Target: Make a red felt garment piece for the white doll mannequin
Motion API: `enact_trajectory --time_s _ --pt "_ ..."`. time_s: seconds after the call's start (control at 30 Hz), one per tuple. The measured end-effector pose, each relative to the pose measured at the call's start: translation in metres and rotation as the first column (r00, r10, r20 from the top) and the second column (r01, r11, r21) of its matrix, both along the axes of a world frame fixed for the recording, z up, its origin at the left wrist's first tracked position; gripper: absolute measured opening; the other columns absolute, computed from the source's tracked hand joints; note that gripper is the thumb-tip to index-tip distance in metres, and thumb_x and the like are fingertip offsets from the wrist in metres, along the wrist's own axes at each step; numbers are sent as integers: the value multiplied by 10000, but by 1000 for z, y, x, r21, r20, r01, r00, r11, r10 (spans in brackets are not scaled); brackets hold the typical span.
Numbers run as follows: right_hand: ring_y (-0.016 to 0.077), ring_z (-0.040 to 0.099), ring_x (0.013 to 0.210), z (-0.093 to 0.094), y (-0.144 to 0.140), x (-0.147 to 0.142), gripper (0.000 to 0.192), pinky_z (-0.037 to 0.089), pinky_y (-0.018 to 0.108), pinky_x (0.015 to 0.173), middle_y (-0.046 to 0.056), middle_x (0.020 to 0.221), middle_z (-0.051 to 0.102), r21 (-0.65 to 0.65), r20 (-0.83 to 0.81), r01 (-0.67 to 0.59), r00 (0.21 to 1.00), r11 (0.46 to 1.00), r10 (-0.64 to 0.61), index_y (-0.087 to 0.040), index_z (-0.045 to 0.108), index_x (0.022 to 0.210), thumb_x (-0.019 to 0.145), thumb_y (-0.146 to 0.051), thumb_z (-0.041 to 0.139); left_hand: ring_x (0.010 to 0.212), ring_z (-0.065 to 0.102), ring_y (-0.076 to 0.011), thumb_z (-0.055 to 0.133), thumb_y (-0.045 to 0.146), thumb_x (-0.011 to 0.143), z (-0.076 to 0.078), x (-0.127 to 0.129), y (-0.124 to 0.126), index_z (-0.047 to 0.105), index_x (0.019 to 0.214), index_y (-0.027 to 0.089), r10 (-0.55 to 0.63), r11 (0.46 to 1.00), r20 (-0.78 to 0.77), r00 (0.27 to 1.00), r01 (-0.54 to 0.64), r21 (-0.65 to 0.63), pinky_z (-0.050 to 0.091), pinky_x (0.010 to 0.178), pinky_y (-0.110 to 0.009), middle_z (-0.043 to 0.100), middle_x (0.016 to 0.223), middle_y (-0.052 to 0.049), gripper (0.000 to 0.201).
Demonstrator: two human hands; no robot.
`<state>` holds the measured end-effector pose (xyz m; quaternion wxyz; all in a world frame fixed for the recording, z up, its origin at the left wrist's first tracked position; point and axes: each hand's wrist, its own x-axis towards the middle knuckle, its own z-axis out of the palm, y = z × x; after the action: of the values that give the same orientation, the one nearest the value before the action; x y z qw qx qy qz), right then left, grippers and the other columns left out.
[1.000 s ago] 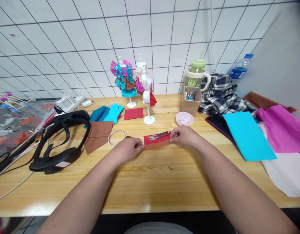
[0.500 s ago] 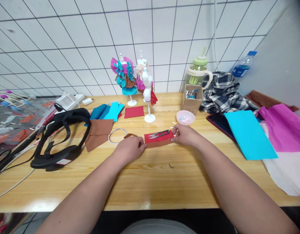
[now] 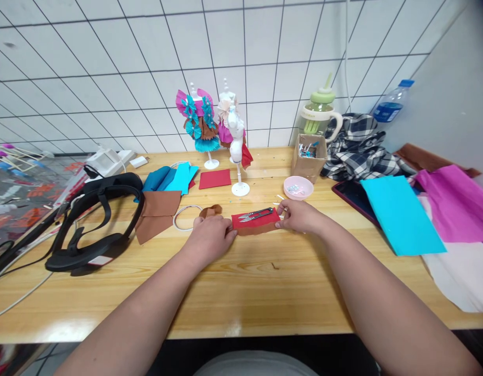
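A red crepe-paper piece (image 3: 261, 221) lies on the table with a brown crepe-paper strip (image 3: 254, 230) along its near edge. Thread snips (image 3: 257, 214) rest on the red paper, blades pointing left. At the left end, my left hand (image 3: 213, 236) is closed with its fingertips on the brown strip. A curled brown end (image 3: 210, 210) shows behind that hand. My right hand (image 3: 298, 215) pinches the right end of the brown strip, close to the snips' handle. Both hands' undersides are hidden.
Behind stand a bare white mini mannequin (image 3: 237, 138) and a dressed one (image 3: 202, 122). A pink bowl (image 3: 298, 188) and cardboard box (image 3: 309, 159) are at the right back. A black headset (image 3: 96, 224) lies left; turquoise paper (image 3: 402, 215) lies right.
The brown end behind my left hand has risen and curled, showing more of itself. My right hand, the snips and the red paper stay almost in place.
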<state>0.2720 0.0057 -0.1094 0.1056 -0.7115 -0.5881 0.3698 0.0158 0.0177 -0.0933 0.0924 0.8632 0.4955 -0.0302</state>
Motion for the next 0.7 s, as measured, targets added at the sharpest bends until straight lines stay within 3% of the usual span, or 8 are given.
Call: enact_trajectory --time_s 0.17,0.3,0.5,0.7 --pt "99 532 428 2 -1 7 230 398 208 400 -20 604 609 -71 -193 30 980 997 -43 -202 544 841 784 -348 712 851 615 -271 440 391 890 2 1 0 621 762 195 -26 1000 -20 999 26 -8 352 733 -376 678 847 -93 296" --pt "99 527 431 3 -2 7 290 404 212 399 -12 616 609 -48 -136 4 991 999 -10 -200 567 840 736 -396 754 806 622 -277 434 402 890 2 1 0 612 753 203 -39 999 -43 998 39 -3 360 687 -363 672 807 -88 300" --pt "113 542 466 -3 0 1 327 383 216 405 -1 682 616 37 123 -4 992 999 -1 -215 552 863 701 -411 757 791 619 -274 422 395 895 3 3 -1 602 758 204 -43 999 -48 998 42 -13 361 684 -368 670 789 -81 296" --pt "120 555 500 -8 2 5 284 412 208 414 -7 663 596 -5 21 27 999 1000 -27 -218 553 825 699 -341 775 951 578 -302 457 421 879 3 -1 -2 642 788 205 6 1000 3 1000 -6 16 361 762 -409 644 945 -107 299"
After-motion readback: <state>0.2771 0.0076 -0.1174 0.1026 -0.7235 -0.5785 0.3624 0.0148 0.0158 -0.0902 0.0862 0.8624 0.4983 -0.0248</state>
